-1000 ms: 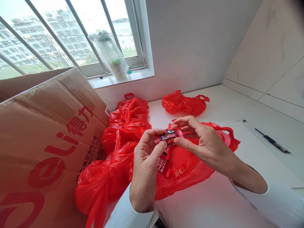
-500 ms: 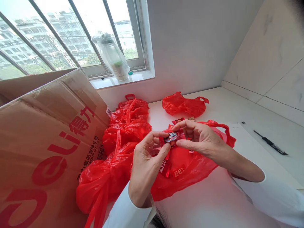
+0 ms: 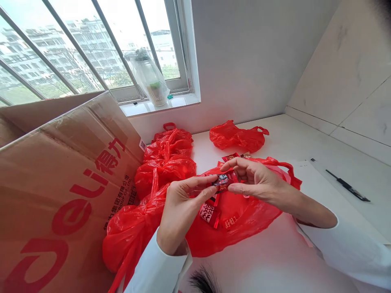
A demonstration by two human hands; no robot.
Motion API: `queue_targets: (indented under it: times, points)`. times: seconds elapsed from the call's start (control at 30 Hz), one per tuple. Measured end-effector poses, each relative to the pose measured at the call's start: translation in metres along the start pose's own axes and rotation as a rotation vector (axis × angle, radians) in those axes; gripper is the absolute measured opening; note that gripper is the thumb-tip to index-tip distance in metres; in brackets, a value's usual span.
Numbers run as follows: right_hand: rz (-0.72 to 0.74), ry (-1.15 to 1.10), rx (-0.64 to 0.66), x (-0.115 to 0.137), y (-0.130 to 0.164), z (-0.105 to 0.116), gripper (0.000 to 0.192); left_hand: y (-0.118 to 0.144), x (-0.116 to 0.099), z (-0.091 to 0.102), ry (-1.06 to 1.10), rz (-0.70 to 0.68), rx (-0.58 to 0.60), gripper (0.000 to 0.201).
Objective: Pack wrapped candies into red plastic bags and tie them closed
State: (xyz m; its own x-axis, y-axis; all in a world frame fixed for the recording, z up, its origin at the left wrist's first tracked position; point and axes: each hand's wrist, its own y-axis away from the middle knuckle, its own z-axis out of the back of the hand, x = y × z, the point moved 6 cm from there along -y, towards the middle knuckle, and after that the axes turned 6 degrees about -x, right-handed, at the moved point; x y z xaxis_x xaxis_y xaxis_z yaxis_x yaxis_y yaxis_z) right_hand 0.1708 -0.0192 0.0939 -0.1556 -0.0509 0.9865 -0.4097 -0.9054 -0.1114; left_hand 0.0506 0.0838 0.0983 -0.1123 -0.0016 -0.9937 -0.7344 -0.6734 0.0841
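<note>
A small red wrapped candy (image 3: 224, 179) is pinched between both hands above an open red plastic bag (image 3: 244, 211). My left hand (image 3: 180, 207) grips its left end with thumb and forefinger. My right hand (image 3: 255, 181) holds the right end from above and below. More red candy packets (image 3: 209, 213) lie on the open bag under my hands, and a couple more packets (image 3: 231, 156) sit just beyond it.
Several tied red bags (image 3: 166, 156) crowd against a large cardboard box (image 3: 61, 191) on the left. Another red bag (image 3: 236, 136) lies at the back of the white counter (image 3: 320, 142). A black knife (image 3: 348, 186) rests on white paper at right. A bagged jar (image 3: 149, 79) stands on the windowsill.
Both hands have lowered slightly with the candy, closer to the open bag. The view has tilted a little; nothing has been let go.
</note>
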Motion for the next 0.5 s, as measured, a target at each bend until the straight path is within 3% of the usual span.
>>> queue_targets:
  times: [0.1, 0.23, 0.33, 0.5]
  points:
    - [0.008, 0.073, 0.014, -0.004, -0.002, 0.0, 0.024, -0.003, 0.001, 0.0, -0.089, -0.116, -0.013, 0.019]
    - [0.058, 0.378, 0.048, -0.008, -0.001, 0.004, 0.013, -0.005, 0.003, -0.005, -0.539, -0.336, 0.021, 0.021]
    - [0.05, 0.575, 0.112, -0.008, 0.001, 0.009, 0.015, -0.006, 0.005, -0.01, -0.703, -0.372, 0.094, 0.022]
    - [0.041, 0.677, 0.185, -0.01, 0.008, 0.01, 0.024, -0.002, -0.001, -0.01, -0.893, -0.399, 0.136, 0.024]
